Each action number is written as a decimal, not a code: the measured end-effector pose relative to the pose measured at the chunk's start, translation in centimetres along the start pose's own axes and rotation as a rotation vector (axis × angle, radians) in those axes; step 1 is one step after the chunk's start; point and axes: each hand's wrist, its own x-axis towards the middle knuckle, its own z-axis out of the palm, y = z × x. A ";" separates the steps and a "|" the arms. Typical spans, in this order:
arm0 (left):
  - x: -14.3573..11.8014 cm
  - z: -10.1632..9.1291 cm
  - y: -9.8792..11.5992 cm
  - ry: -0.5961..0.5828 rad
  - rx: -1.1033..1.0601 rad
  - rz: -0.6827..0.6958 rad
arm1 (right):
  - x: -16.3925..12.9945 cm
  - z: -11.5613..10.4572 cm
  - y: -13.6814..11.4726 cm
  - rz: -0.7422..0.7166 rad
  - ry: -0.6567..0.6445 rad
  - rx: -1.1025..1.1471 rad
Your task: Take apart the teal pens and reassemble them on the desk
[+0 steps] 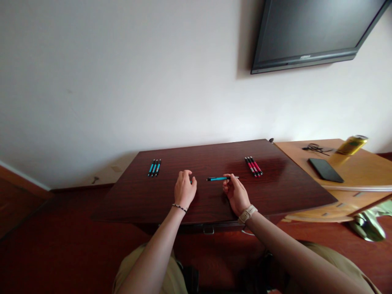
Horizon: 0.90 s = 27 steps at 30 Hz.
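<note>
My right hand (237,195) pinches a blue pen (218,178) between thumb and fingers. The pen lies level just above the dark table, its black end toward the left. To its left, my left hand (185,188) is curled, back upward, low over the table. A small teal bit, like the blue pens, shows between its thumb and forefinger; the rest is hidden by the hand. Farther left, three blue pens (154,168) lie side by side. Beyond my right hand, a row of pink pens (253,166) lies slanted on the tabletop.
The dark wooden table (202,159) stands against a white wall. On the lighter wooden cabinet (361,171) at right are a black phone (325,169), a coiled cable (315,148) and a yellow can (352,145). A television (312,32) hangs above.
</note>
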 end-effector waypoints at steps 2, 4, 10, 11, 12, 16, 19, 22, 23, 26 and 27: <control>-0.2 -0.2 0.5 -0.003 -0.095 0.068 | 0.0 0.1 0.0 -0.001 0.002 0.016; -0.6 -0.4 1.3 -0.042 -0.167 0.122 | -0.1 0.1 -0.1 -0.003 0.007 0.021; -2.4 0.4 3.4 -0.224 -0.179 0.183 | -0.1 0.2 -0.2 -0.008 0.014 -0.004; -2.6 0.7 3.6 -0.241 -0.187 0.185 | -0.1 0.2 -0.2 -0.010 0.019 -0.008; -2.8 1.0 3.8 -0.247 -0.207 0.180 | -0.1 0.2 -0.2 -0.012 0.024 -0.010; -2.9 1.6 4.0 -0.228 -0.367 0.121 | -0.1 0.2 -0.2 -0.012 0.018 -0.013; -2.8 1.8 3.8 -0.225 -0.508 0.061 | -0.2 0.2 -0.1 -0.003 0.006 -0.020; -2.7 2.2 3.6 -0.246 -0.635 -0.006 | -0.2 0.3 -0.1 -0.006 0.001 -0.035; -2.6 2.3 3.5 -0.262 -0.681 -0.028 | -0.2 0.3 -0.1 -0.009 0.000 -0.043; -2.5 2.7 3.2 -0.312 -0.809 -0.093 | -0.2 0.3 -0.1 -0.018 0.001 -0.067; -2.5 2.8 3.2 -0.321 -0.840 -0.111 | -0.2 0.3 0.0 -0.017 0.002 -0.073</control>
